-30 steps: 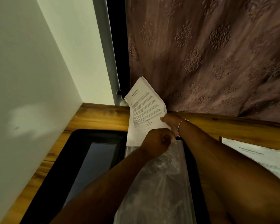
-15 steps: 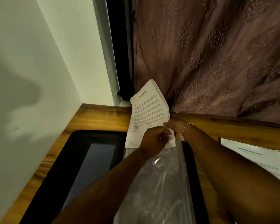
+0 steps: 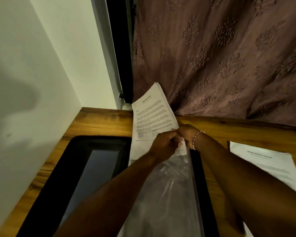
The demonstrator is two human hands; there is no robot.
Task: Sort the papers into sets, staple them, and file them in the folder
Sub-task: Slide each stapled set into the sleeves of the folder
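Mauve curtain (image 3: 229, 57), floral motifs; white papers (image 3: 152, 115); seemingly red-white bracelet (image 3: 195, 139).

My forearms (image 3: 120, 190) are bare from the grip back as far as I can see. Just behind my right hand (image 3: 188, 134), a thin twisted thread bracelet (image 3: 195, 140), red and white, circles the wrist.

wooden tabletop (image 3: 101, 122), warm brown grain, spanning centre left to the right edge of the frame. lying on it: open black folder (image 3: 61, 168), lower left, dark glossy inner panel; clear plastic sleeve (image 3: 169, 194) over its right half, lower centre; white printed sheet (image 3: 263, 163), flat, right edge, beside the folder.
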